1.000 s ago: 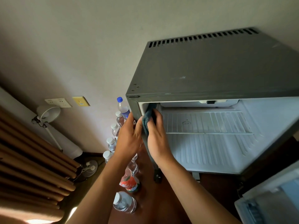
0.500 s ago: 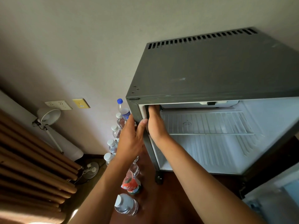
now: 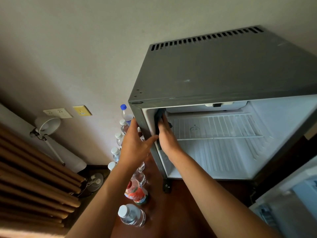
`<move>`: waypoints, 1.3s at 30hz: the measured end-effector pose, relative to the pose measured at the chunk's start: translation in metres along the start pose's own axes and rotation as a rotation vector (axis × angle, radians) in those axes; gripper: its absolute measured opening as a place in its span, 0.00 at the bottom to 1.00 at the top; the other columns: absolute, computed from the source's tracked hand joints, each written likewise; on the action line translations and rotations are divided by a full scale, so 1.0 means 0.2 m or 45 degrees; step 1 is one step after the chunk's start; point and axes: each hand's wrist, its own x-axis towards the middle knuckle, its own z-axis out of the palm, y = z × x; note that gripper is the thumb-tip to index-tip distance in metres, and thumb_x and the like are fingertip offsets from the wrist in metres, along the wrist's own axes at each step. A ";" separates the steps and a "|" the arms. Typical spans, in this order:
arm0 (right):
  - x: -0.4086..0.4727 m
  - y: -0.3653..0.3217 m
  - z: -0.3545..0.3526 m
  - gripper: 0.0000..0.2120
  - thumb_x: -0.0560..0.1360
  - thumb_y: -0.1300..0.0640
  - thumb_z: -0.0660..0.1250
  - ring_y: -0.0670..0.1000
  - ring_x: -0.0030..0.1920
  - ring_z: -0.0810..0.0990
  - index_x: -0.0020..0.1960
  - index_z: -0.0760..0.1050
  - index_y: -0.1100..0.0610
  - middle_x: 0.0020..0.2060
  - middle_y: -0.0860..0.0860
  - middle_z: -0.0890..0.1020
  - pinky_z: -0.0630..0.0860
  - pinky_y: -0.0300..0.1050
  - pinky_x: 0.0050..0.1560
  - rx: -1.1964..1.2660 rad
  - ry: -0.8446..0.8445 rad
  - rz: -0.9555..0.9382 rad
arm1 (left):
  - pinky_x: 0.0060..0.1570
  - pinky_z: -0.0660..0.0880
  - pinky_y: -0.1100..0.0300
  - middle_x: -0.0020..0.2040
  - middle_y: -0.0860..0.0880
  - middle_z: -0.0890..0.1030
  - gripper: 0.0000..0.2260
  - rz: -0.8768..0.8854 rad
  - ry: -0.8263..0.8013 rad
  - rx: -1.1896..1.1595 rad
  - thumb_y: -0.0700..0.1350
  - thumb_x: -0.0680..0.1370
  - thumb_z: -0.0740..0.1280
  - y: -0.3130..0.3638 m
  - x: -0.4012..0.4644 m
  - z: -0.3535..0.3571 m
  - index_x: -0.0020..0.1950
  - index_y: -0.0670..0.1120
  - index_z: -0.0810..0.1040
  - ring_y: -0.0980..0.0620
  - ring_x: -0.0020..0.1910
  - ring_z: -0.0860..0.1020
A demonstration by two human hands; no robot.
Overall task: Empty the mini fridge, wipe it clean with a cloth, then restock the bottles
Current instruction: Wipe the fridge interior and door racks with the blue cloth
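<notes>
The grey mini fridge [image 3: 214,69] stands open, its white inside bare apart from a wire shelf [image 3: 217,127]. My right hand [image 3: 167,136] presses a dark cloth [image 3: 158,118] flat against the inner left wall near the top. My left hand [image 3: 137,143] rests on the outside of the fridge's left front edge, thumb across the frame. Several water bottles [image 3: 118,138] stand in a row left of the fridge. A bottle with an orange label [image 3: 137,193] and another water bottle [image 3: 131,215] sit nearer to me.
The open fridge door [image 3: 289,200] hangs at the lower right. The fridge and bottles stand on a dark wooden top [image 3: 171,212]. A white desk lamp [image 3: 48,127], wall sockets [image 3: 58,112] and wooden slats [image 3: 30,177] are at the left.
My right hand with the cloth went up to the top of the inner left wall, then slid a little down it. My left hand stayed on the fridge's outer edge.
</notes>
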 end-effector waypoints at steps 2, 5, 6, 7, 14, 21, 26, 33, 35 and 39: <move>-0.03 0.03 -0.01 0.22 0.84 0.42 0.47 0.56 0.73 0.67 0.77 0.51 0.35 0.76 0.49 0.64 0.67 0.56 0.70 -0.009 0.001 0.010 | 0.52 0.79 0.55 0.53 0.60 0.77 0.30 -0.005 -0.004 0.014 0.41 0.70 0.78 0.00 0.00 0.00 0.62 0.60 0.65 0.53 0.54 0.79; -0.07 0.04 0.00 0.22 0.84 0.42 0.47 0.55 0.75 0.64 0.77 0.51 0.36 0.77 0.48 0.62 0.64 0.56 0.72 0.015 0.008 0.030 | 0.51 0.78 0.57 0.52 0.64 0.76 0.29 0.005 0.002 0.036 0.43 0.71 0.78 -0.02 0.00 0.00 0.63 0.59 0.66 0.54 0.54 0.79; -0.08 0.04 0.00 0.22 0.84 0.43 0.47 0.54 0.75 0.63 0.77 0.51 0.36 0.77 0.48 0.62 0.64 0.55 0.72 0.033 0.011 0.037 | 0.51 0.77 0.58 0.51 0.65 0.76 0.28 0.009 0.007 0.045 0.43 0.71 0.77 -0.02 0.00 0.00 0.64 0.57 0.67 0.54 0.53 0.79; -0.10 0.03 0.01 0.22 0.84 0.44 0.47 0.53 0.75 0.63 0.77 0.51 0.36 0.77 0.48 0.61 0.63 0.53 0.72 0.048 0.016 0.033 | 0.51 0.78 0.58 0.51 0.65 0.76 0.27 0.012 0.009 0.053 0.43 0.72 0.77 -0.03 0.00 0.00 0.65 0.55 0.68 0.55 0.53 0.79; -0.13 -0.04 0.03 0.22 0.85 0.51 0.48 0.50 0.76 0.62 0.77 0.53 0.37 0.77 0.46 0.62 0.61 0.43 0.69 0.010 0.043 -0.138 | 0.49 0.77 0.61 0.51 0.63 0.77 0.23 0.062 -0.014 0.113 0.41 0.73 0.75 -0.04 0.01 -0.01 0.60 0.56 0.68 0.60 0.51 0.79; -0.07 -0.19 0.02 0.31 0.74 0.54 0.42 0.60 0.70 0.66 0.70 0.65 0.69 0.70 0.63 0.68 0.62 0.45 0.66 -0.312 0.017 -0.303 | 0.42 0.73 0.69 0.51 0.56 0.79 0.22 0.040 -0.074 0.144 0.41 0.74 0.74 -0.05 0.02 -0.01 0.63 0.52 0.69 0.59 0.49 0.79; 0.06 -0.17 0.01 0.23 0.84 0.49 0.48 0.55 0.71 0.68 0.72 0.67 0.59 0.71 0.57 0.70 0.64 0.48 0.71 -0.065 0.016 -0.130 | 0.47 0.76 0.61 0.51 0.58 0.78 0.24 0.044 -0.090 0.127 0.44 0.73 0.75 -0.05 0.03 -0.01 0.63 0.54 0.68 0.58 0.49 0.79; 0.22 -0.05 0.02 0.24 0.83 0.41 0.49 0.51 0.69 0.71 0.72 0.69 0.51 0.67 0.51 0.74 0.65 0.51 0.71 0.053 0.076 0.028 | 0.54 0.79 0.50 0.52 0.62 0.77 0.28 0.030 -0.139 0.105 0.46 0.73 0.76 -0.06 0.05 -0.03 0.62 0.61 0.63 0.58 0.50 0.79; 0.24 -0.02 0.01 0.24 0.83 0.41 0.49 0.50 0.66 0.72 0.70 0.71 0.51 0.64 0.51 0.75 0.66 0.49 0.70 0.076 0.098 0.035 | 0.54 0.78 0.47 0.55 0.56 0.78 0.28 0.051 -0.148 0.118 0.46 0.73 0.76 -0.07 0.05 -0.02 0.63 0.61 0.62 0.53 0.52 0.79; 0.25 0.00 0.01 0.26 0.83 0.39 0.47 0.53 0.69 0.71 0.72 0.69 0.51 0.68 0.54 0.73 0.65 0.51 0.71 0.074 0.106 0.092 | 0.55 0.78 0.46 0.57 0.53 0.77 0.30 0.087 -0.156 0.135 0.46 0.73 0.75 -0.07 0.06 -0.02 0.63 0.65 0.60 0.51 0.53 0.79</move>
